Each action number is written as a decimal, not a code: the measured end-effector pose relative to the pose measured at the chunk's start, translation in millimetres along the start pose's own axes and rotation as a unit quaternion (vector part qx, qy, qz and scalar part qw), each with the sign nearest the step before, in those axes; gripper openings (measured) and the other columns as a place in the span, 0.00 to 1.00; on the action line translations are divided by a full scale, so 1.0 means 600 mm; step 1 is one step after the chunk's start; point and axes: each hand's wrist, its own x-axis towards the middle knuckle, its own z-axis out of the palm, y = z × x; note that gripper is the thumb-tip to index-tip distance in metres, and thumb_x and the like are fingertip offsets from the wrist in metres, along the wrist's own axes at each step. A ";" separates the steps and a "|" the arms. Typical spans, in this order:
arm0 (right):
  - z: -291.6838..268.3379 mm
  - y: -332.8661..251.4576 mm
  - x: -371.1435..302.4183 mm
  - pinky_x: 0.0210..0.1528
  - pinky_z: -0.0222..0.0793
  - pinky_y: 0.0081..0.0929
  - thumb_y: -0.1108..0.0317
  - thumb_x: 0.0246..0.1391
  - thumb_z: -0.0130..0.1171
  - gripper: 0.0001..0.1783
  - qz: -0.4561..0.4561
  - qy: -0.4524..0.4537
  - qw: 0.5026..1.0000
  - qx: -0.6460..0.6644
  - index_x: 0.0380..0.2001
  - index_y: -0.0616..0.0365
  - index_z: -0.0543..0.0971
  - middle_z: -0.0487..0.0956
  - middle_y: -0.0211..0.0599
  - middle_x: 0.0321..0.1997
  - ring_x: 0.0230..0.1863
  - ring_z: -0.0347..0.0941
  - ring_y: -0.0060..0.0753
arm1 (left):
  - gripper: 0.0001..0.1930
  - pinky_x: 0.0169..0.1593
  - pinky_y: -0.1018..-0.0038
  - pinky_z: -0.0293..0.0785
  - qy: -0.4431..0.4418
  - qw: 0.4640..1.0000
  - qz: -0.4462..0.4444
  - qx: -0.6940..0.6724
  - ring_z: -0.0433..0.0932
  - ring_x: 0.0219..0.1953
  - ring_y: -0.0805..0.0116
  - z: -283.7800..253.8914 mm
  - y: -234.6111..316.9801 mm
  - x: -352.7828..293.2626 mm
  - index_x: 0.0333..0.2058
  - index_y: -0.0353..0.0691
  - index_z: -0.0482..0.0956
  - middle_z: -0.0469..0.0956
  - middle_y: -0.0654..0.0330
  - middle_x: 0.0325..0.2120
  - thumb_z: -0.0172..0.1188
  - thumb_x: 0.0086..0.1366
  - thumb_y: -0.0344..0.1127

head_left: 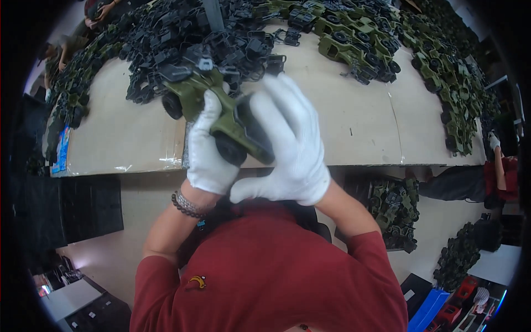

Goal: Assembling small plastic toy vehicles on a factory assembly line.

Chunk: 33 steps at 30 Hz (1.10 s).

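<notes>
My left hand [209,163], in a white glove, is closed around an olive-green toy vehicle [229,124] with black wheels. The vehicle is held tilted above the table's near edge, and a dark grey part [255,130] shows along its right side. Beside that part is my right hand [298,155], also gloved and slightly blurred. Its fingers are stretched out and the thumb stands well apart; whether the fingertips touch the vehicle I cannot tell. Just beyond the vehicle lies a heap of dark grey plastic frames [160,47].
Green toy vehicles are massed at the back right [359,47], with rows along the table's right [453,105] and left [74,94] sides. The pale table [138,133] ends just before me. A stack of vehicles [394,210] stands below at right. Other people work at left [66,50] and right [500,171].
</notes>
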 end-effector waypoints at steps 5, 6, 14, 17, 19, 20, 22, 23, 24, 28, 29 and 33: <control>0.033 0.019 0.005 0.47 0.71 0.43 0.40 0.39 0.73 0.41 -0.058 0.104 0.993 -0.022 0.50 0.60 0.76 0.78 0.46 0.50 0.44 0.75 0.50 | 0.27 0.56 0.61 0.72 0.023 0.993 -0.068 -0.095 0.76 0.52 0.59 -0.030 -0.024 -0.015 0.51 0.42 0.75 0.78 0.58 0.48 0.54 0.70 0.61; 0.030 0.022 0.009 0.47 0.71 0.42 0.41 0.41 0.72 0.39 -0.048 0.087 0.995 -0.002 0.48 0.60 0.77 0.79 0.45 0.49 0.44 0.76 0.49 | 0.27 0.56 0.61 0.72 0.023 0.993 -0.067 -0.095 0.76 0.52 0.59 -0.026 -0.026 -0.018 0.51 0.42 0.75 0.78 0.58 0.48 0.54 0.70 0.61; 0.019 0.045 0.036 0.49 0.69 0.42 0.33 0.39 0.66 0.41 -0.013 -0.002 0.999 0.045 0.45 0.58 0.79 0.80 0.40 0.48 0.48 0.76 0.46 | 0.27 0.51 0.67 0.76 -0.018 0.744 0.180 0.643 0.78 0.46 0.66 -0.059 0.000 -0.018 0.52 0.41 0.73 0.78 0.60 0.44 0.49 0.72 0.60; -0.024 0.166 0.048 0.54 0.70 0.45 0.36 0.43 0.68 0.42 0.010 0.010 0.995 -0.104 0.51 0.60 0.78 0.81 0.46 0.50 0.53 0.76 0.52 | 0.23 0.61 0.53 0.71 0.098 0.971 0.048 0.211 0.77 0.54 0.61 -0.127 0.120 0.039 0.54 0.46 0.74 0.78 0.60 0.51 0.60 0.68 0.52; -0.077 0.308 0.039 0.54 0.71 0.45 0.43 0.43 0.71 0.38 0.193 -0.029 0.926 -0.324 0.54 0.55 0.78 0.80 0.44 0.53 0.54 0.75 0.49 | 0.23 0.63 0.50 0.67 0.117 0.974 0.148 0.123 0.72 0.57 0.56 -0.123 0.251 0.082 0.53 0.47 0.73 0.75 0.55 0.50 0.57 0.70 0.56; -0.094 0.356 0.041 0.54 0.72 0.46 0.40 0.44 0.69 0.40 0.245 -0.071 0.861 -0.439 0.57 0.51 0.77 0.80 0.42 0.54 0.54 0.74 0.50 | 0.27 0.68 0.41 0.55 0.146 0.942 0.239 0.184 0.66 0.62 0.52 -0.125 0.330 0.095 0.56 0.45 0.71 0.70 0.51 0.59 0.59 0.68 0.57; -0.119 0.454 0.028 0.55 0.72 0.48 0.30 0.41 0.65 0.51 0.331 -0.211 0.787 -0.476 0.65 0.46 0.70 0.75 0.41 0.61 0.57 0.72 0.55 | 0.46 0.70 0.37 0.48 0.151 0.913 0.367 0.094 0.55 0.70 0.50 -0.170 0.482 0.123 0.70 0.41 0.47 0.54 0.50 0.70 0.60 0.65 0.59; -0.126 0.477 0.018 0.56 0.71 0.48 0.32 0.40 0.68 0.51 0.378 -0.264 0.755 -0.467 0.66 0.45 0.69 0.74 0.40 0.63 0.58 0.71 0.55 | 0.46 0.70 0.37 0.50 0.260 0.869 0.421 0.005 0.54 0.70 0.49 -0.103 0.459 0.130 0.70 0.36 0.48 0.55 0.48 0.69 0.60 0.65 0.58; -0.114 0.463 0.028 0.57 0.71 0.48 0.34 0.40 0.69 0.50 0.372 -0.295 0.739 -0.479 0.66 0.43 0.69 0.75 0.39 0.62 0.59 0.71 0.54 | 0.42 0.69 0.39 0.53 0.228 0.867 0.440 0.059 0.57 0.69 0.50 -0.092 0.444 0.122 0.67 0.34 0.54 0.60 0.47 0.67 0.61 0.66 0.56; -0.118 0.452 0.023 0.56 0.72 0.46 0.45 0.41 0.71 0.44 0.358 -0.299 0.736 -0.490 0.64 0.39 0.71 0.78 0.37 0.56 0.60 0.70 0.52 | 0.31 0.63 0.51 0.66 0.113 0.873 0.384 0.279 0.70 0.61 0.56 -0.088 0.299 0.111 0.60 0.34 0.68 0.73 0.50 0.56 0.64 0.66 0.46; -0.119 0.453 0.014 0.56 0.72 0.46 0.45 0.41 0.71 0.44 0.357 -0.301 0.737 -0.489 0.64 0.39 0.71 0.78 0.37 0.56 0.60 0.70 0.52 | 0.29 0.61 0.55 0.70 0.089 0.884 0.353 0.294 0.73 0.58 0.58 -0.090 0.257 0.110 0.60 0.34 0.69 0.75 0.51 0.54 0.65 0.65 0.43; -0.133 0.427 -0.046 0.53 0.71 0.43 0.58 0.40 0.67 0.35 0.243 -0.201 0.823 -0.473 0.58 0.42 0.77 0.80 0.36 0.51 0.55 0.71 0.51 | 0.23 0.55 0.66 0.75 -0.026 0.834 0.256 0.489 0.78 0.51 0.64 -0.075 0.109 0.091 0.56 0.33 0.73 0.78 0.55 0.48 0.61 0.69 0.42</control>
